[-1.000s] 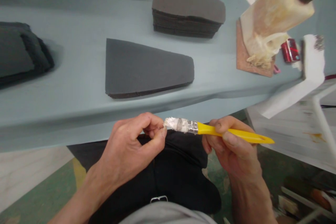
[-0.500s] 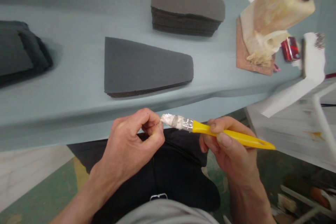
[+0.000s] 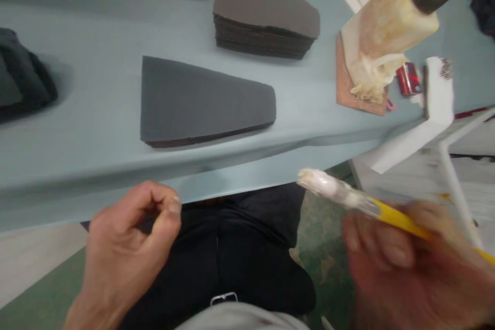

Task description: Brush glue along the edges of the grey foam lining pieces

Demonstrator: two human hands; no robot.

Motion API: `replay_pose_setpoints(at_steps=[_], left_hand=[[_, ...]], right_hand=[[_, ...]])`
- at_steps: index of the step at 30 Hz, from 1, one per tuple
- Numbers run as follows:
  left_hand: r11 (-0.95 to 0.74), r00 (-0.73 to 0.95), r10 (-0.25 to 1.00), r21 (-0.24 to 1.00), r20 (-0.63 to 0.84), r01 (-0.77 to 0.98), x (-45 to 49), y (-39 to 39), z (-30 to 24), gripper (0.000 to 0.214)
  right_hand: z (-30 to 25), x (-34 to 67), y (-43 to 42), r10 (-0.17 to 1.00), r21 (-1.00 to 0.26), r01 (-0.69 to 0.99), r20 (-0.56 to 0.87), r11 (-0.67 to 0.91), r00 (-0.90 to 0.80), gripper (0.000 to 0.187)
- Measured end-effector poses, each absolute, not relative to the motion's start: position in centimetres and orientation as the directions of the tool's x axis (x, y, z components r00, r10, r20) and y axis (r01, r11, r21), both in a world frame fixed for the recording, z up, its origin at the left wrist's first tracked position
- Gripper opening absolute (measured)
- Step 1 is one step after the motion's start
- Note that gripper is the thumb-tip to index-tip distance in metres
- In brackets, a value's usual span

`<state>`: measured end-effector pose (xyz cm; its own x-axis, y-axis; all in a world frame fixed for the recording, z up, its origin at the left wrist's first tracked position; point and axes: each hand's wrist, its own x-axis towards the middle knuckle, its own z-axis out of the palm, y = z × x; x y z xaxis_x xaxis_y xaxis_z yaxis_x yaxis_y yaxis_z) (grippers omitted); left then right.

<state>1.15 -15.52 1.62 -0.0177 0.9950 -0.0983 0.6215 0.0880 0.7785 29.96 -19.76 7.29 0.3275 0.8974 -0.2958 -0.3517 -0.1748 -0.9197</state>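
My right hand (image 3: 410,252), blurred by motion, grips the yellow handle of a paintbrush (image 3: 402,220). The brush's bristle end points left, caked with a whitish coating, over the floor just off the table edge. Thumb and forefinger of my left hand (image 3: 133,237) are pressed together in a pinch, apart from the brush; whatever may be between them is too small or hidden. Beyond the hands, a stack of dark grey tapered sheets (image 3: 204,103) lies near the table's front edge. A taller stack of similar sheets (image 3: 266,5) sits behind it.
A glue-stained plastic container (image 3: 386,20) with a dark handle sticking out stands on a brown board (image 3: 342,82) at right. Near it are a red can (image 3: 408,79) and a bent white strip (image 3: 417,139). More dark stacks (image 3: 23,77) lie at left and at the back.
My left hand has come off the bristle tip and moved left, still pinched. My right hand has carried the paintbrush to the right, away from it. The view has shifted slightly.
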Motion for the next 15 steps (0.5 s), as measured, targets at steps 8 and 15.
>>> replay_pose_setpoints(at_steps=[8, 15], left_hand=[[0.121, 0.230, 0.950, 0.925, -0.213, 0.359, 4.4, -14.6, 1.5, 0.043], [0.027, 0.280, 0.949, 0.921, -0.145, 0.389, 5.1, -13.9, 2.2, 0.044]], right_hand=[[2.5, 26.3, -17.2, 0.780, -0.631, -0.690, -0.607, -0.354, 0.154, 0.022], [1.5, 26.6, -17.7, 0.720, -0.494, -0.780, -0.690, -0.386, 0.081, 0.029]])
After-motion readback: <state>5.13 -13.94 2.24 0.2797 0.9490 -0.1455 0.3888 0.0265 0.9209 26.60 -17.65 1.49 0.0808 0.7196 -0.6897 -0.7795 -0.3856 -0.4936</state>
